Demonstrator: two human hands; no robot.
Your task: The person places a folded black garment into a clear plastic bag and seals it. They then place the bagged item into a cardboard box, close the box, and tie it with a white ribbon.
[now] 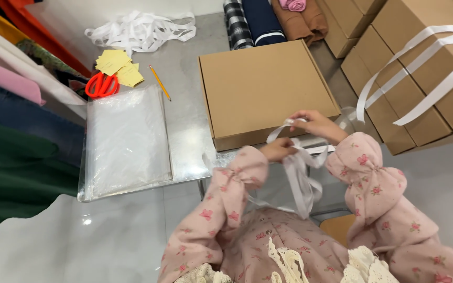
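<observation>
Far left of frame: stacked folded garments [11, 152] in green, denim blue and pink, overhanging toward the tabletop [184, 115]. Not in play.

Upper left: loose heap of white ribbon [137, 30], yellow paper tags [116, 67], orange-handled scissors [101, 85], a pencil [159, 82]. Below them a stack of clear plastic bags [127, 139], its near edge at the tabletop's front edge, so a sleeve brushing past could drag it off.

Centre: flat brown cardboard box [263, 89], closed, its front edge near the tabletop's front edge.

Lower centre: left hand [278, 149] closed in a pinch grip on the white ribbon strip [299, 173]. Right hand [315, 124], just right of it and over the box's front right corner, fingers curled around a loop of the same ribbon. The rest of the ribbon hangs down in loose folds between the sleeves toward the lap.

Risks, as judged:
- The hanging folds look twisted; pulling now could lock a kink or knot in the wrong spot.
- Ribbon looks smooth and slippery, so a light pinch could let the loop slide out.
- The trailing end could snag on a cuff.

Right: stacked cardboard cartons [420, 68] with white ribbon draped across; separate strands, easy to grab by mistake.
</observation>
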